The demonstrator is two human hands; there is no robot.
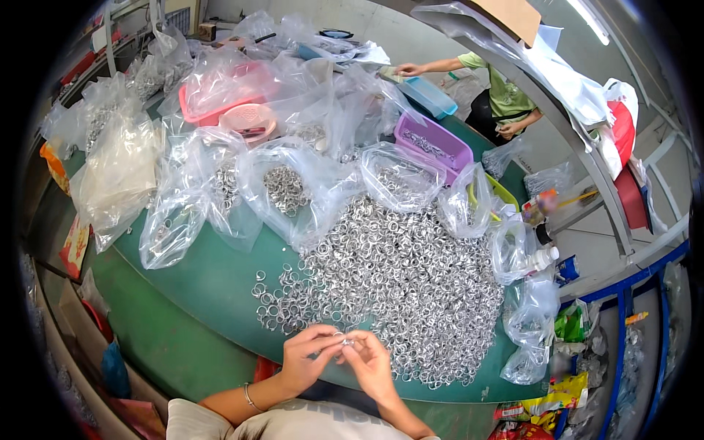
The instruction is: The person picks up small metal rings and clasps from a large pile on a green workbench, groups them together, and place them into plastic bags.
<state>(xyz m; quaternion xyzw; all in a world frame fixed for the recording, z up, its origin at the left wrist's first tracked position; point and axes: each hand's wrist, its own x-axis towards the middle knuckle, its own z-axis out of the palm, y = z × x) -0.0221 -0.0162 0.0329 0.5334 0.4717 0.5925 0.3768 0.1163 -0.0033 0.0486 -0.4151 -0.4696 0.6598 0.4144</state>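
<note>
Over the near edge of the green table, my two hands meet with fingertips together. My left hand pinches a small silver ring, and the fingers of my right hand close on it from the other side. Fingers partly cover the ring, so its details cannot be made out. Just beyond my hands spreads a large heap of loose silver rings, with a thinner scatter of rings at its left.
Clear plastic bags of rings line the heap's far side. Behind them are a pink basket and a purple basket. A white bottle lies at the right. Another person in a green shirt is at the far right.
</note>
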